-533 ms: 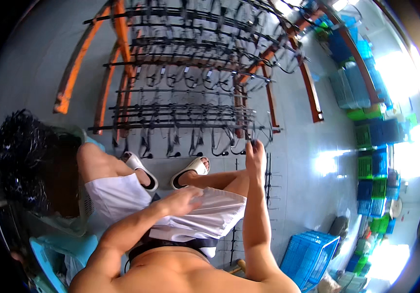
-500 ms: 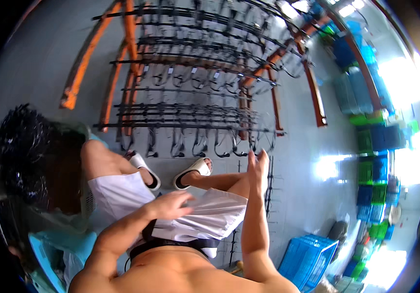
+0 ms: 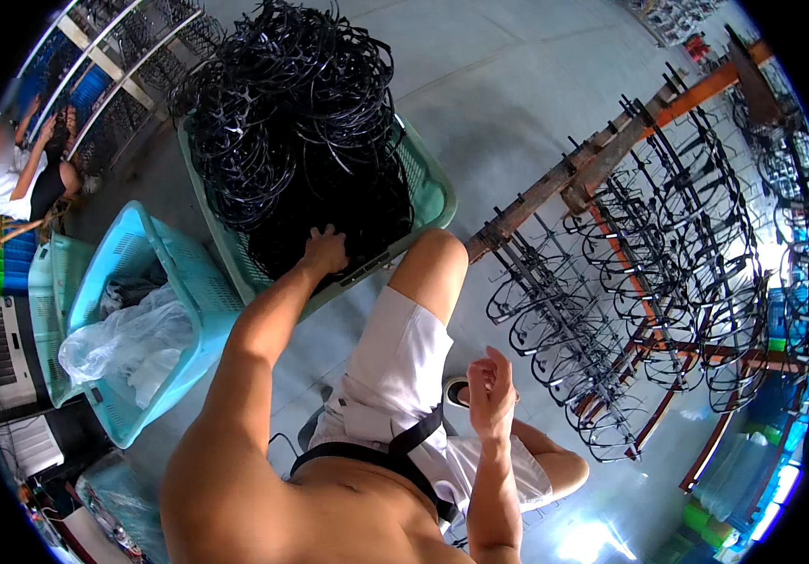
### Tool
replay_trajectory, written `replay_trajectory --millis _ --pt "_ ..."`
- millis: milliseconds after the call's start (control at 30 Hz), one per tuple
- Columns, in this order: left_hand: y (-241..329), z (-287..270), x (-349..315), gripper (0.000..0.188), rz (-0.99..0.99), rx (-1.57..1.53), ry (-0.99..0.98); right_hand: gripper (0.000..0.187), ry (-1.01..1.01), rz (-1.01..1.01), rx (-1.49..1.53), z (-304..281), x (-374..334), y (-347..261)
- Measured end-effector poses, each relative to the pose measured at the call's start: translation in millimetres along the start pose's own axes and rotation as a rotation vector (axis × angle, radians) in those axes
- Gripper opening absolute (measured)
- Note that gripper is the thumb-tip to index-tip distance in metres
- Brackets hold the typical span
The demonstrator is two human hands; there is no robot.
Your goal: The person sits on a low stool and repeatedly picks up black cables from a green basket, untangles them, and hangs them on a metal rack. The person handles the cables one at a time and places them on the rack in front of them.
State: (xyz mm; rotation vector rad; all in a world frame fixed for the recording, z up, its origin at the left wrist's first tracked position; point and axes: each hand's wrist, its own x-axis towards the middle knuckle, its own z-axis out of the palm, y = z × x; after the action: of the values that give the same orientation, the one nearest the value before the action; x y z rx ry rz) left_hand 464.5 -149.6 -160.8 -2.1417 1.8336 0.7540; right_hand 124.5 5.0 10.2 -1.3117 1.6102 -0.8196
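My left hand (image 3: 326,249) reaches into the near side of a green plastic basket (image 3: 433,174), its fingers apart at the edge of a dark heap. That heap is a tangle of glossy, thin, curved black pieces (image 3: 282,103), piled well above the rim. No piece shows clearly in the fingers. My right hand (image 3: 492,395) is raised over my lap, its fingers loosely bent and apart, with nothing visible in it. To the right, similar thin black hoops (image 3: 545,329) hang in rows on a rack (image 3: 602,164) with rusty orange bars.
Left of the basket stands a light-blue basket (image 3: 127,254) with clear plastic bags (image 3: 137,338) inside. At the far left a person (image 3: 24,179) sits by another rack. Blue and green crates (image 3: 738,489) line the right side. My knee is against the green basket's corner.
My view has swung left from the rack to the green basket. My left hand has gone from my lap to the basket. My right hand has come back from the rack.
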Motion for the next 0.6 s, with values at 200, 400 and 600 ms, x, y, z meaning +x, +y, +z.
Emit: replay_trajectory --millis 200,400,600 --pt "8.0 -51.0 -28.4 0.03 0.076 0.094 0.402 0.031 -0.093 0.006 -0.031 7.9 15.1 -2.0" --pt "-56.5 -129.7 -53.8 0.057 -0.029 0.348 0.848 0.03 -0.175 0.076 -0.075 22.1 10.2 -7.6" --pt "-96.2 -121.0 -39.2 0.033 0.071 0.563 0.821 0.029 -0.233 -0.048 -0.038 42.5 26.4 -30.6"
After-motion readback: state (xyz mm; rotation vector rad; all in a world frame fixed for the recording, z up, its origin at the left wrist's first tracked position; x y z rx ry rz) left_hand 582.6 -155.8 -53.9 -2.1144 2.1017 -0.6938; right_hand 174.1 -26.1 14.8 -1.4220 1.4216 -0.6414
